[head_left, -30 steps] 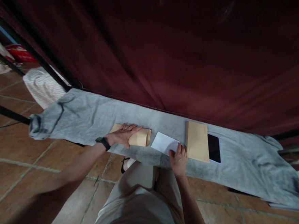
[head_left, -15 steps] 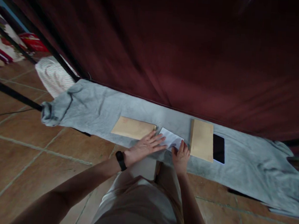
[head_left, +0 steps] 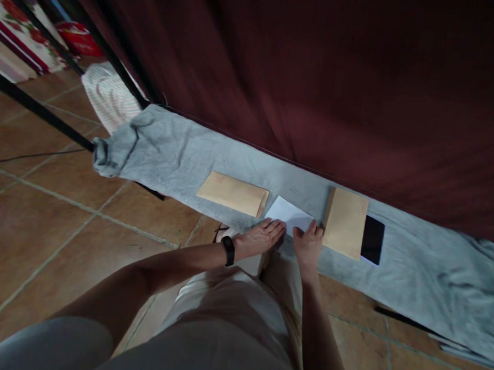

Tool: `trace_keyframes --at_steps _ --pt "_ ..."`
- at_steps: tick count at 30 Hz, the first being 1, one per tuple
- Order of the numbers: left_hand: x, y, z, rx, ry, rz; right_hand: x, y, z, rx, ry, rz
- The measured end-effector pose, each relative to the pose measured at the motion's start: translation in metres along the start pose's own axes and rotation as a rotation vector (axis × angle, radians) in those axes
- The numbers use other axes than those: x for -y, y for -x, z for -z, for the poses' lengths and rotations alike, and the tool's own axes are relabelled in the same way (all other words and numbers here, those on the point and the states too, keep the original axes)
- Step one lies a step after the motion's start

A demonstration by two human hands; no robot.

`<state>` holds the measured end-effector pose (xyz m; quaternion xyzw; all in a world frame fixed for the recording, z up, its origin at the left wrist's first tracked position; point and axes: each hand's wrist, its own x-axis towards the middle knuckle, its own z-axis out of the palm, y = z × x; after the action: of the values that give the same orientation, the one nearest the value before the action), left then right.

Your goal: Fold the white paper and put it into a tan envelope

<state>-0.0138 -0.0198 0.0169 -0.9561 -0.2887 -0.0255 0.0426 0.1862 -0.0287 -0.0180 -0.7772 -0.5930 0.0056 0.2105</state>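
Left hand (head_left: 262, 238) flat, fingers extended on white paper (head_left: 289, 211) — right hand (head_left: 309, 243) half-curled at its right end, can't tell grip.

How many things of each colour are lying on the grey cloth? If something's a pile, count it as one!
Tan: 2 (left envelope, right envelope)
White: 1 (paper)
Black-screened: 1 (flat device)
Total: 4

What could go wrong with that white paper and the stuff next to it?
The white paper might crease, because the left hand and right hand both touch it on soft grey cloth. The right hand could also nudge the brown envelope beside it, perhaps bumping the black-screened phone.
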Motion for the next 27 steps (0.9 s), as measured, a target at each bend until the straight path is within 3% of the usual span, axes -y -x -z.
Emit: trace_keyframes --at_steps 4,9,15,23,27 --pt "-0.006 0.000 0.001 0.039 0.078 0.040 0.001 -0.009 0.001 -0.002 -0.030 -0.039" --pt "-0.009 -0.001 -0.004 0.050 0.085 0.058 0.002 -0.010 0.002 0.086 -0.005 -0.163" --pt "-0.011 -0.002 -0.014 0.033 0.066 0.091 -0.001 -0.014 0.007 0.185 -0.164 -0.217" --pt "-0.017 -0.010 -0.026 -0.113 0.176 0.269 0.002 -0.016 0.006 0.105 -0.216 -0.241" --pt "-0.025 -0.013 -0.031 -0.099 0.184 0.300 0.007 -0.013 0.006 0.043 -0.170 -0.196"
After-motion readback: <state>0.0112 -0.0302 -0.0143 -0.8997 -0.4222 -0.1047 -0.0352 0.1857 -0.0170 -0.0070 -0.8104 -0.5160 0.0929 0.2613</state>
